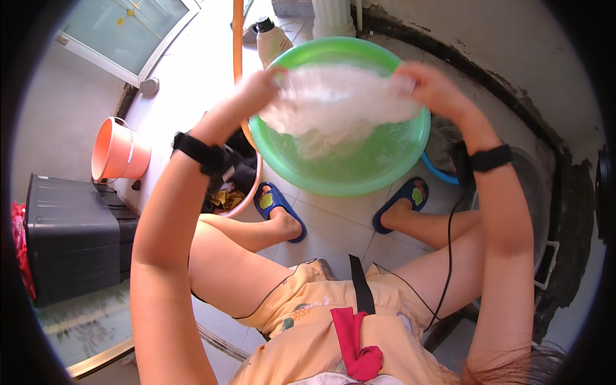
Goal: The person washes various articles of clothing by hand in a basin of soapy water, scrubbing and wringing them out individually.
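A wet white cloth (333, 102), blurred by motion, is stretched between my two hands above a large green basin (340, 183). My left hand (262, 90) grips its left end near the basin's far left rim. At the other end, my right hand (427, 86) is closed on the cloth over the right rim. Its lower middle sags toward the water (369, 157) in the basin. What kind of cloth it is, I cannot tell.
An orange bucket (112, 151) and a dark grey bin (77, 231) stand at left. Left of the green basin, a pink-rimmed basin (247, 202) holds dark cloth. A bottle with a black cap (271, 42) stands behind. My slippered feet (282, 212) flank the green basin's near side.
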`<action>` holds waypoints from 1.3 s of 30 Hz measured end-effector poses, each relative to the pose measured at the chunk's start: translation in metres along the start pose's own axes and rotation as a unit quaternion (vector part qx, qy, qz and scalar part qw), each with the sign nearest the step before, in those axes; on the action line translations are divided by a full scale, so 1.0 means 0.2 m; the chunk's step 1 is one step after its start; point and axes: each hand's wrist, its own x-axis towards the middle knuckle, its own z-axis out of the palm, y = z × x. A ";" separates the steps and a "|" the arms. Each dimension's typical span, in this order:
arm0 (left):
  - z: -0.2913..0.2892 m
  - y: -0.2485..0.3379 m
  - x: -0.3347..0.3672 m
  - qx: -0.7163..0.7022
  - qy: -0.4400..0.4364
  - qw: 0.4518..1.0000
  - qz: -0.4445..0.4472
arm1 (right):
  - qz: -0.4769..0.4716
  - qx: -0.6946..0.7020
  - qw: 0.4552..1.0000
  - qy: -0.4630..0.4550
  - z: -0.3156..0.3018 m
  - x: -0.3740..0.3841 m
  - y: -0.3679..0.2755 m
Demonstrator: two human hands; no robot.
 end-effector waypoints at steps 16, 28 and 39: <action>0.70 -0.53 -0.06 0.248 -0.152 0.937 0.195 | 0.021 -0.311 0.830 -0.462 0.49 -0.30 -0.01; 0.56 -0.42 -0.01 0.204 -0.206 0.955 0.059 | 0.097 -0.208 0.900 -0.370 0.50 -0.39 0.01; -0.18 -0.16 -0.04 -0.001 -0.034 0.997 0.062 | 0.183 0.038 0.971 -0.152 -0.08 -0.08 0.08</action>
